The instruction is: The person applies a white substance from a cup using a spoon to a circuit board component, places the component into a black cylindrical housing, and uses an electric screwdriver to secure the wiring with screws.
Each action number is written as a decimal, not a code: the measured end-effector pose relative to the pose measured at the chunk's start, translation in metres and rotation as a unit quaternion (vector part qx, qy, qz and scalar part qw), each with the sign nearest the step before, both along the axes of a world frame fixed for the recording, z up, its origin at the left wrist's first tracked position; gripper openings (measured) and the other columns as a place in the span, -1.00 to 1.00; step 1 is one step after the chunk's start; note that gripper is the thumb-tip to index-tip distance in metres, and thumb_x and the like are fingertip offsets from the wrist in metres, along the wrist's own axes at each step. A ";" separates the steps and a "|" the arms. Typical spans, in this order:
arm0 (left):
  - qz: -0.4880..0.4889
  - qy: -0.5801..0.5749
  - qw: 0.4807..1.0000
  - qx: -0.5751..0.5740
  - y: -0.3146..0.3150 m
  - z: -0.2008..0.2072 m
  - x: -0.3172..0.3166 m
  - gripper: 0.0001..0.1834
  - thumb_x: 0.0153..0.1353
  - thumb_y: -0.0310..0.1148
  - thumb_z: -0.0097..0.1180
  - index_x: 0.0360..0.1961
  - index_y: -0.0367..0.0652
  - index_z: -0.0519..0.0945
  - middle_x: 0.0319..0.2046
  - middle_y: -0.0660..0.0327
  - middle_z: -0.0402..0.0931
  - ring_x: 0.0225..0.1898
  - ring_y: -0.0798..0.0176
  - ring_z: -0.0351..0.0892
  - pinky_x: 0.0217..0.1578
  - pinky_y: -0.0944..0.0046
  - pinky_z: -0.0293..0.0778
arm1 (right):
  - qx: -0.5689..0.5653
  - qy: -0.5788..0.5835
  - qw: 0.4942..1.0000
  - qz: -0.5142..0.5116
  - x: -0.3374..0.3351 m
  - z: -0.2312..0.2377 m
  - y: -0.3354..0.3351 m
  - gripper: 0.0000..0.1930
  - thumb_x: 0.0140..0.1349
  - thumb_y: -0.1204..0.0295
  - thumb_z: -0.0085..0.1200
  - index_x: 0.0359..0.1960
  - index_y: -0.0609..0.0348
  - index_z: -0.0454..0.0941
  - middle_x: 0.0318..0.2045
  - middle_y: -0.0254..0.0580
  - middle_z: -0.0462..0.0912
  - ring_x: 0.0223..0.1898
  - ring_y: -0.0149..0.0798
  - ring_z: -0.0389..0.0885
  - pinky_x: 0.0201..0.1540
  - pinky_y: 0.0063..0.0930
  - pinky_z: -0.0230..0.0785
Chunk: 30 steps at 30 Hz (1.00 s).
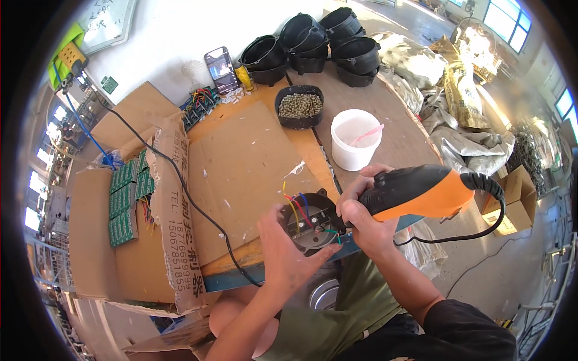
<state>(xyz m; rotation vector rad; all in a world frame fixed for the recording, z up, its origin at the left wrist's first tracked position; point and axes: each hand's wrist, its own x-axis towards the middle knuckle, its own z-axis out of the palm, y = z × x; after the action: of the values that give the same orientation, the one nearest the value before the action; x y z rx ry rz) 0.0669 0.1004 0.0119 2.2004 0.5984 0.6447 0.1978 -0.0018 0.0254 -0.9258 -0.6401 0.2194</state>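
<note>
My left hand (283, 256) curves around a round dark housing (319, 240) at the table's front edge, thumb and fingers on its rim. Red, blue and yellow wires (295, 210) rise from the housing, and a green one shows at its right side. In my right hand (364, 222) is a corded orange and black power tool (421, 192), gripped near its head. The tool's black head reaches to the right side of the housing; its exact contact point is hidden by my fingers. A cardboard sheet (241, 174) lies beyond my left hand.
A black bowl of small brass-coloured pieces (293, 122) and a white bucket (349, 157) stand beyond my hands. Stacked black housings (355, 57) and a phone (221, 71) are at the back. Left is a cardboard box (180, 240) holding green packs; a black cord (186, 186) crosses it.
</note>
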 end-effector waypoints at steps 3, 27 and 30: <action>-0.011 -0.007 0.999 0.038 0.000 0.001 -0.001 -0.03 -0.25 -0.05 0.60 0.06 -0.33 0.28 -0.08 -0.06 0.29 -0.02 -0.11 0.29 0.00 -0.03 0.29 | -0.047 0.004 0.999 -0.001 0.001 0.004 0.000 -0.44 0.08 0.60 0.28 0.10 0.24 0.26 -0.51 -0.25 0.50 -0.50 -0.42 0.46 -0.39 -0.55 0.37; -0.019 0.044 0.984 0.172 -0.003 -0.004 -0.003 -0.20 -0.20 -0.12 0.57 -0.05 -0.29 0.35 -0.17 -0.07 0.25 -0.14 -0.15 0.25 -0.15 -0.05 0.26 | -0.127 -0.018 0.989 0.073 -0.006 0.022 0.013 -0.57 0.12 0.73 0.25 -0.06 0.24 0.30 -0.49 -0.37 0.50 -0.43 -0.55 0.45 -0.34 -0.64 0.32; -0.016 0.034 0.984 0.174 -0.002 -0.008 -0.003 -0.20 -0.21 -0.12 0.57 -0.06 -0.27 0.35 -0.19 -0.05 0.26 -0.16 -0.13 0.25 -0.17 -0.06 0.26 | -0.142 -0.033 0.986 0.083 -0.002 0.020 0.013 -0.59 0.12 0.71 0.27 -0.09 0.22 0.31 -0.49 -0.38 0.52 -0.42 -0.54 0.47 -0.33 -0.66 0.33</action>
<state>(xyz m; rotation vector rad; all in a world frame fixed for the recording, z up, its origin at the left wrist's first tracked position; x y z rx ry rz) 0.0640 0.0984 0.0038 2.5605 0.5147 0.7022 0.1959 0.0110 0.0450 -1.1573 -0.7599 0.4382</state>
